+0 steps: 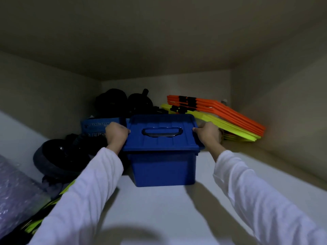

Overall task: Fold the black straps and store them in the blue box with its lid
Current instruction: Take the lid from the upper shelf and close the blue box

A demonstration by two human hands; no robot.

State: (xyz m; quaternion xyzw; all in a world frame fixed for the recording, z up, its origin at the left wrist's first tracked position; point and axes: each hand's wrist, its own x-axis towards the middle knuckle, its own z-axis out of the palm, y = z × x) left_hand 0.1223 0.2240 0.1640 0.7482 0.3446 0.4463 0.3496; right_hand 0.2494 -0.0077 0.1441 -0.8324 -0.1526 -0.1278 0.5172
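Observation:
A blue plastic box stands on a white shelf inside a cupboard, with its blue lid closed on top; the lid has a recessed carry handle. My left hand grips the lid's left edge and my right hand grips its right edge. Both arms wear white sleeves. No black straps are visible; whatever the box holds is hidden by the lid.
Orange and yellow flat panels lean at the back right. Black round weights and gear fill the back left, with a blue carton and a black wheel-like item. Bubble wrap lies at the left. Cupboard walls close in both sides.

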